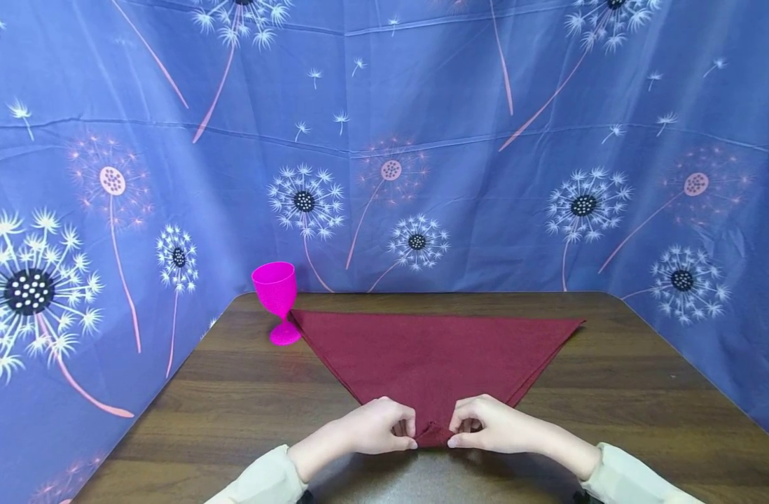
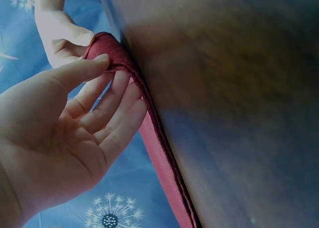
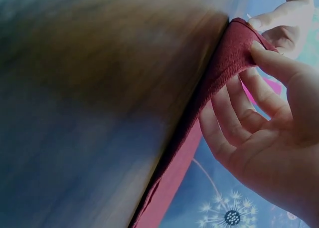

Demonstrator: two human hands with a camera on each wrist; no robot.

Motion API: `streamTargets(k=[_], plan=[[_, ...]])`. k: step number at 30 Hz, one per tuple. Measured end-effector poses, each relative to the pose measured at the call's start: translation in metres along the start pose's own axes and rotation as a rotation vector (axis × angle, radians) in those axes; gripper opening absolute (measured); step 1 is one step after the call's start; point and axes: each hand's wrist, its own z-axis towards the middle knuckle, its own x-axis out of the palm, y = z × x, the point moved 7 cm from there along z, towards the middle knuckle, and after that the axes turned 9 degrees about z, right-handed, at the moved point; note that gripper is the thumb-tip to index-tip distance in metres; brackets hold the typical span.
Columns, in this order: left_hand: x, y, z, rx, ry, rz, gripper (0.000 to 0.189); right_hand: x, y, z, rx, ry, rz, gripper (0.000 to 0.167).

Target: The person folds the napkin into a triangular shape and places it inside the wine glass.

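Observation:
A dark red cloth napkin, folded into a triangle, lies on the table with its long edge at the back and its point toward the person. That near point is turned up into a small fold. My left hand pinches the left end of this fold between thumb and fingers. At the right end, my right hand pinches it the same way. In the left wrist view the thumb lies on the turned cloth, with fingers behind it. The right wrist view has the right thumb pressing the cloth too.
A bright pink goblet stands upright at the back left, its foot right by the napkin's left corner. The brown wooden table reaches back to a blue curtain with a dandelion print, which also hangs along both sides.

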Motion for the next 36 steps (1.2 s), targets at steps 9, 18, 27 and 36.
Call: streamTargets(k=[9, 18, 27, 36], plan=[[0.003, 0.002, 0.0, 0.009, -0.009, 0.046, 0.013, 0.003, -0.004, -0.003, 0.003, 0.041, 0.003, 0.011], [-0.001, 0.007, 0.001, -0.02, -0.046, -0.055, 0.008, 0.0, -0.01, -0.003, 0.06, 0.006, 0.003, 0.011], [-0.003, 0.01, 0.001, -0.07, -0.047, -0.17, 0.018, -0.004, -0.01, -0.004, 0.018, -0.056, -0.064, 0.013], [-0.003, 0.008, 0.003, 0.03, -0.092, -0.165, 0.013, -0.006, -0.01, -0.006, 0.024, -0.101, -0.12, 0.018]])
